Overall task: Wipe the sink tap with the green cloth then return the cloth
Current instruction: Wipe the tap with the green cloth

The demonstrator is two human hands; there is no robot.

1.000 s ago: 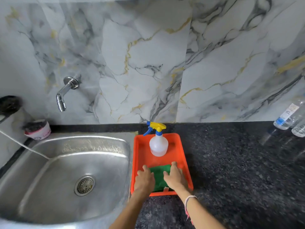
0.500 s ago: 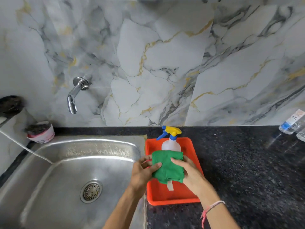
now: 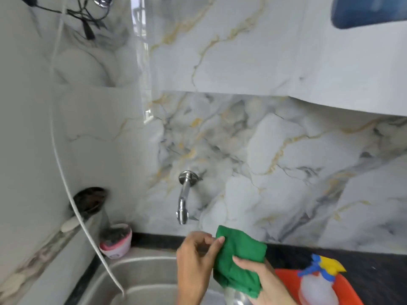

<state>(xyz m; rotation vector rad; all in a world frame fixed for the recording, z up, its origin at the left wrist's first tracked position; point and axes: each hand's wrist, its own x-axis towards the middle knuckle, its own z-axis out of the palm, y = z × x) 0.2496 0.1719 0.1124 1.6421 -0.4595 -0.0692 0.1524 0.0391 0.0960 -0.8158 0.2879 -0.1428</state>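
The green cloth (image 3: 239,260) is held up over the steel sink (image 3: 141,280), folded and hanging. My left hand (image 3: 195,263) pinches its upper left edge with thumb and fingers. My right hand (image 3: 262,282) grips it from below and the right. The chrome tap (image 3: 184,200) sticks out of the marble wall just above and left of the cloth, a short gap away, untouched. The orange tray (image 3: 352,291) lies at the lower right on the dark counter.
A white spray bottle (image 3: 317,287) with a blue and yellow trigger stands in the tray. A pink and white tub (image 3: 115,243) sits at the sink's back left corner. A white hose (image 3: 72,205) curves down into the sink. A dark holder (image 3: 89,200) hangs on the left wall.
Both hands lifted the green cloth out of the orange tray and carried it left and up over the sink, close under the tap. The view swung left and upward.
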